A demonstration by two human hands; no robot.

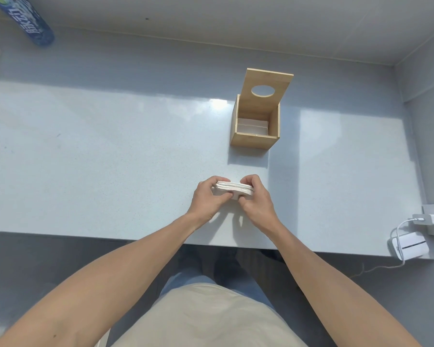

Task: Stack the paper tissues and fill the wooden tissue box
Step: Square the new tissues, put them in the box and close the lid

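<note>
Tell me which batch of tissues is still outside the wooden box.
The tissue stack held between the left hand and right hand near the table's front edge; the other tissues already lie inside the wooden box.

Bare forearms, no sleeves; beige shirt (211, 319); blue jeans (186, 279).

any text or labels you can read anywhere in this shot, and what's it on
Nothing can be read with confidence.
Blue bottle at the far left: large white characters on its label, upside down and blurred, unreadable.
Wooden tissue box and its raised lid: no print visible.
Stack of tissues held between left hand and right hand: no print visible.
White device and white charger at the right: no legible markings.
</note>
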